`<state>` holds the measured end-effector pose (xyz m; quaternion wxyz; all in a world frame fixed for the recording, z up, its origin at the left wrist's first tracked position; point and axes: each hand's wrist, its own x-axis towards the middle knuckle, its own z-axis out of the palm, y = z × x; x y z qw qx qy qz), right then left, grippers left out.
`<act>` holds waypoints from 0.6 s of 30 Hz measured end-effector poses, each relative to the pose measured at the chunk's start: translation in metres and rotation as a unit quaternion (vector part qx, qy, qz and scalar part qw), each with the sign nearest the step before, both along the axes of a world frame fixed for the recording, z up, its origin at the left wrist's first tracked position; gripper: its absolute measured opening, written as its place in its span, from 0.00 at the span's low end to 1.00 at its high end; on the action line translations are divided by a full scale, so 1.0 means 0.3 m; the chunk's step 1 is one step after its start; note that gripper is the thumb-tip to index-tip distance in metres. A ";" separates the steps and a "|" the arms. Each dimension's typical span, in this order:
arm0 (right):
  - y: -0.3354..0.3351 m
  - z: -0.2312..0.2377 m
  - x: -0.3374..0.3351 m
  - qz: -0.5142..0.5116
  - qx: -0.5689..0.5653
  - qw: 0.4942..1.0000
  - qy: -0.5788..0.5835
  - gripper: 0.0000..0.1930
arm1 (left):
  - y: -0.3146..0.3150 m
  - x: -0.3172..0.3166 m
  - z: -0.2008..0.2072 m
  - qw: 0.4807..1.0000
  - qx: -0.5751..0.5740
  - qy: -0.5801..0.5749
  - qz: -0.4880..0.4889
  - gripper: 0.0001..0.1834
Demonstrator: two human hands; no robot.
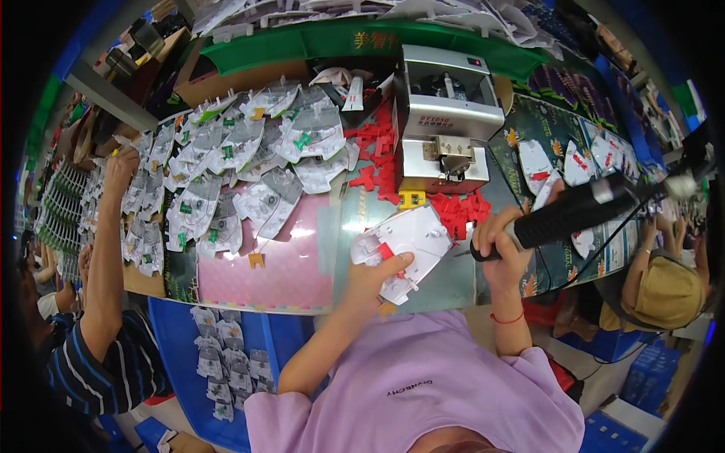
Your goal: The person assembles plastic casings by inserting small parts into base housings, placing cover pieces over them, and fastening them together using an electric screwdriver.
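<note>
Head view, left fingers gripping white shell, right fingers clasping likely screwdriver, red pieces around machine

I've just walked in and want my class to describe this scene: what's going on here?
A person in a light purple top is at a crowded workbench. Their left hand holds a white plastic shell with a red piece in it. Their right hand grips a black power screwdriver, its tip close to the shell. Loose red pieces lie around a silver machine, and grey-white parts are heaped to the left, where another person's hand reaches in.
</note>
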<state>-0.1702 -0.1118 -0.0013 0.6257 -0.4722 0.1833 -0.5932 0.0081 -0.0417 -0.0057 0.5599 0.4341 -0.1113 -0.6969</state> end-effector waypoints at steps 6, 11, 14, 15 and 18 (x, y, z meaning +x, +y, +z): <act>-0.036 -0.055 -0.036 -0.103 0.152 0.983 -0.013 0.31 | 0.015 0.010 0.034 0.990 -0.114 -0.064 -0.051 0.32; -0.064 -0.039 -0.084 -0.240 0.043 0.938 0.248 0.31 | -0.001 0.005 0.050 0.956 -0.245 -0.150 -0.066 0.28; -0.053 0.037 -0.076 -0.426 -0.139 0.810 0.378 0.34 | -0.009 -0.002 0.050 0.896 -0.356 -0.257 -0.059 0.26; -0.036 0.074 -0.077 -0.482 -0.212 0.745 0.409 0.35 | -0.014 -0.007 0.056 0.895 -0.359 -0.257 -0.064 0.26; 0.013 0.161 -0.079 -0.168 -0.226 0.894 0.348 0.23 | -0.022 -0.019 0.074 0.855 -0.407 -0.314 -0.068 0.24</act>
